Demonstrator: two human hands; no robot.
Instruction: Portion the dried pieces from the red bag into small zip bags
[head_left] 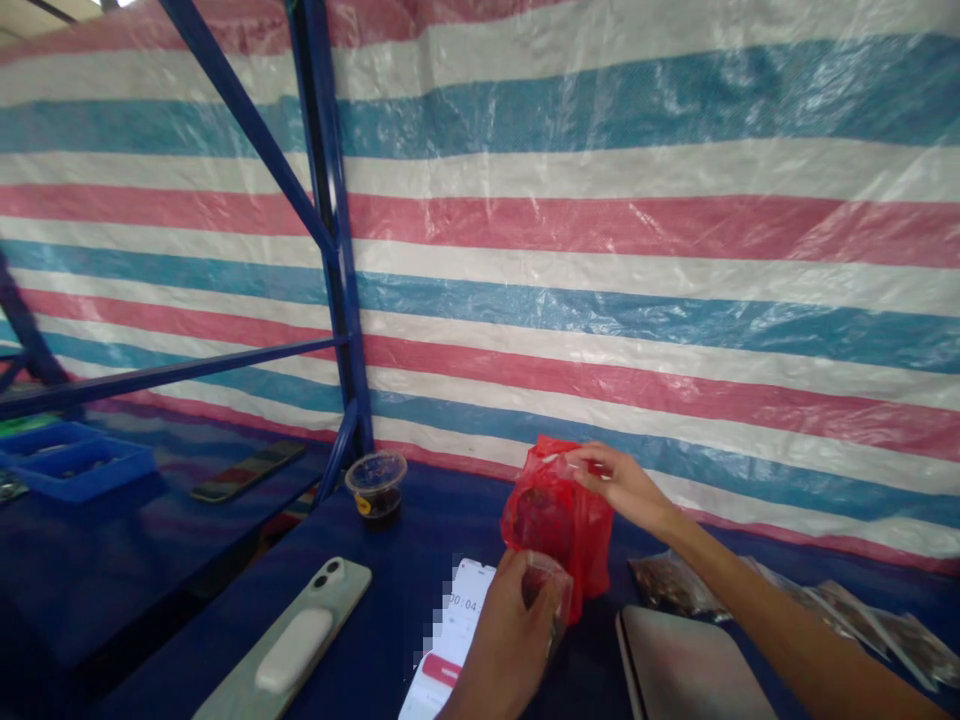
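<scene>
A red plastic bag [559, 520] with something dark inside stands on the blue table [420, 520]. My right hand [619, 480] pinches the bag's top edge, fingers closed on the plastic. Below it, my left hand [514, 635] is wrapped round a small clear plastic cup [551, 590] held against the lower side of the bag. What the cup holds is hard to make out.
A lidded clear cup of dark stuff [376, 487] stands by the blue frame post [330, 230]. A phone with a white pad [289, 645], a lit phone screen [454, 640], a grey tablet [690, 670], clear packets [825, 605], a blue tray [75, 460] and another phone [247, 470] lie about.
</scene>
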